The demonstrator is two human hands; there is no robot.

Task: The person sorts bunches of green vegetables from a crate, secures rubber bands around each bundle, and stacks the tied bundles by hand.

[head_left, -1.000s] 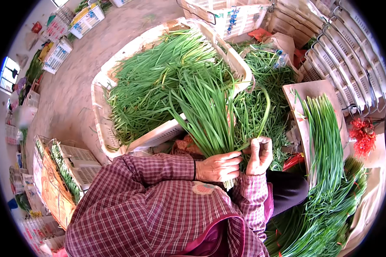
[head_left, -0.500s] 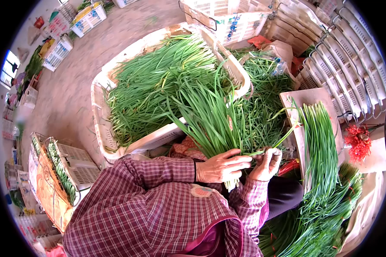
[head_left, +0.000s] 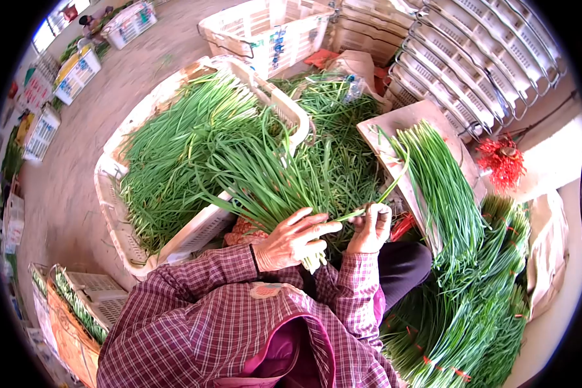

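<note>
My left hand [head_left: 294, 240] is closed around the lower part of a bunch of chives [head_left: 258, 184]. Its leaves fan out toward the upper left, and pale stem ends poke out below the fingers. Close by on the right, my right hand [head_left: 370, 227] pinches a chive stalk [head_left: 395, 182] that stretches from the bunch and sticks up past the fingers. A large white crate [head_left: 191, 227] of loose chives stands beyond my left hand. To the right of my hands, a pile of chives [head_left: 440, 184] lies on a tilted board [head_left: 394, 139].
Chive scraps [head_left: 346, 158] cover the floor between crate and board. Chive bundles [head_left: 459, 323] with red ties lie at the lower right. A bunch of red ties [head_left: 500, 161] sits beside the board. Stacked white crates [head_left: 459, 64] fill the upper right; another crate [head_left: 265, 45] stands behind.
The view has turned to the right, so the surroundings sit further left in it. Both hands keep their hold, with the stalk still stretched between them.
</note>
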